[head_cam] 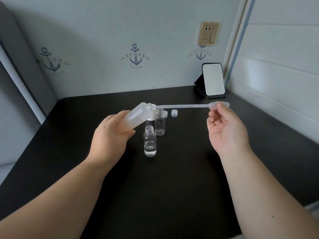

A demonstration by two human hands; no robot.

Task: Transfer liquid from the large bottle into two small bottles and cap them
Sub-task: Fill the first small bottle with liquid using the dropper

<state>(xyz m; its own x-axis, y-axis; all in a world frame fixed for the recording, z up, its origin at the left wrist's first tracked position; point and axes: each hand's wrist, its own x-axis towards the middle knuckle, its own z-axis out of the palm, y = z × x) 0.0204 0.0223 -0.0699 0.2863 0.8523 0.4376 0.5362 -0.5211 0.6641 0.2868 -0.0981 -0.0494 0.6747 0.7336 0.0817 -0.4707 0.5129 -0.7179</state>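
The left hand [110,135] grips the tilted frosted plastic large bottle [133,118]; the right hand [224,128] pinches the long translucent plastic dropper [183,106] by its bulb. Tilting further could spill liquid onto the black surface [172,187].

A black tabletop [172,178] meets a pale grey-blue wall [103,31] patterned with navy anchor emblems [135,56] lettered in gold. A gold-coloured wall socket [208,33] sits above a small mirror [213,80] with a black frame and stand. The large bottle [133,118] is frosted white with a tiny red mark. Two small bottles [149,144] are clear and colourless. The dropper [186,106] is translucent white, as is a small cap [174,113].
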